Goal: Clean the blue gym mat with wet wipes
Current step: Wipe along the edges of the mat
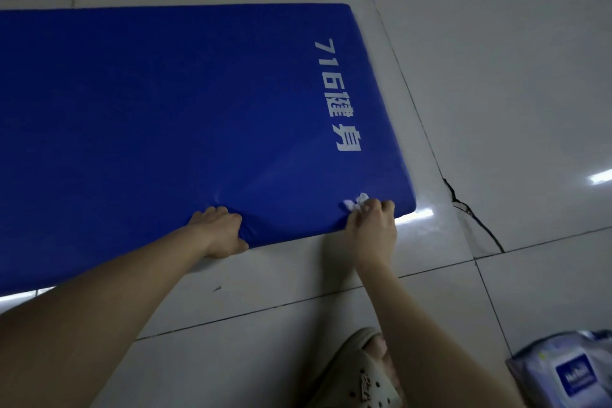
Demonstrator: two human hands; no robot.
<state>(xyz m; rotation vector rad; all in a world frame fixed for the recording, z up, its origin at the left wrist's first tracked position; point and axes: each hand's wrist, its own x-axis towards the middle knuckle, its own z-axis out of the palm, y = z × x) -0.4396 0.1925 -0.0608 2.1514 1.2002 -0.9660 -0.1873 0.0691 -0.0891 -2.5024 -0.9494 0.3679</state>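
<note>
The thick blue padded gym mat lies flat on the white tiled floor. Our left hand grips its near edge, fingers curled over the top, while our right hand pinches a crumpled white wet wipe against the mat's near right corner. A pale plastic wipes pack lies on the floor to our right.

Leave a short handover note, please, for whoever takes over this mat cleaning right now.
Left hand grips the near edge of the blue mat, which lies on the tiled floor.
Right hand pinches a crumpled white wipe against the mat's near right corner.
The wipes pack lies on the floor, lower right.
Done: wipe in hand and on the mat; how much is clean cannot be told.
Left: probably the rest of the top surface.
</note>
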